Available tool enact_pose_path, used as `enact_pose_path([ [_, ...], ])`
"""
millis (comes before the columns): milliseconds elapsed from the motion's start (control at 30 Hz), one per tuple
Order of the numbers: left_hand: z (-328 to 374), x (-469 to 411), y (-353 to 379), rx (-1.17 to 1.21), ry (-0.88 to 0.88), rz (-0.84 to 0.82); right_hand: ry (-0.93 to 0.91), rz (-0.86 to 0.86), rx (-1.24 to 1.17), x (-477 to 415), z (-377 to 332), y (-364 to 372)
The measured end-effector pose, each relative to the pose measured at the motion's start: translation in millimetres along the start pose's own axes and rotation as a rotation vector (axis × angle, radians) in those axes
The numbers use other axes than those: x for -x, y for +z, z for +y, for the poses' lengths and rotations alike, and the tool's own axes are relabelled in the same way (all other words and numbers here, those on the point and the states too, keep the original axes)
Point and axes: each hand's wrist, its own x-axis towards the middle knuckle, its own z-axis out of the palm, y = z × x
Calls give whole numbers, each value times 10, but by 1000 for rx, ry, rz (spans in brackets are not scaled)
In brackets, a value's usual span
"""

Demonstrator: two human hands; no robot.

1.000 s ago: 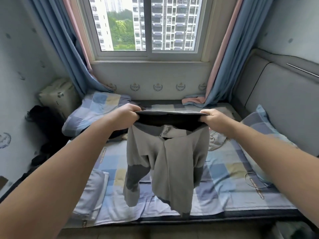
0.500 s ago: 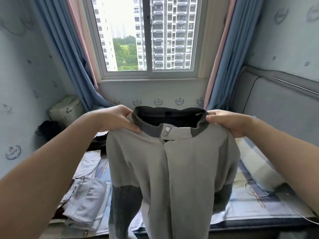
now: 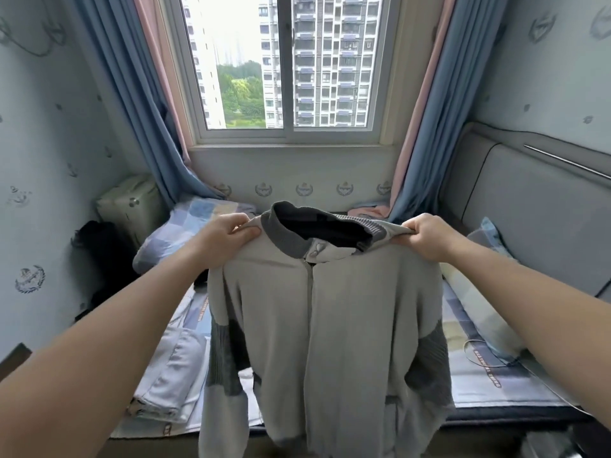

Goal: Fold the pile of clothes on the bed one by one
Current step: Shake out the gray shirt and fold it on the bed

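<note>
Bed (image 3: 469, 391) below window (image 3: 287, 61) w/ blue curtains (image 3: 139, 110), folded clothes (image 3: 172, 375) on left.

Daylight floods through the window (image 3: 287, 71) (overexposed sky), edges bowed, fabric perhaps slightly blurred.

A bedroom in a home, high up in a block of flats. A bed (image 3: 472, 391) with a checked sheet reaches the wall under the window (image 3: 291, 133). A checked pillow (image 3: 479, 312) lies beside the padded grey headboard (image 3: 529, 226), and blue-and-pink curtains (image 3: 132, 110) hang at both sides. Crest-printed wallpaper (image 3: 49, 160) covers the walls. Outside stand residential tower blocks (image 3: 330, 61).
</note>
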Motion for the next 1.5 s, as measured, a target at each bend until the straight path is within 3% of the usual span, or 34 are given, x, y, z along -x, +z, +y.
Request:
enact_pose_path([
  [200,-118,232,-30,-95,25,4,-36,-69,-292,295,68,85],
  [400,-163,278,-151,8,101,94,-123,36,-463,449,-12,43],
  [633,-73,123,-303,-23,158,246,-257,176,-291,397,-193,-84],
  [800,-176,-263,-300,-81,183,282,-227,220,-227,42,-188,-58],
  [1167,-1365,-2204,429,-139,39,148,51,181,-50,-1868,193,826],
  [1400,-3083,-3912,1753,-173,-146,-11,299,41,165,-3810,981,2507],
  [1500,-3868,-4678,2487,-195,-206,16,463,24,122,-4655,1389,3459],
])
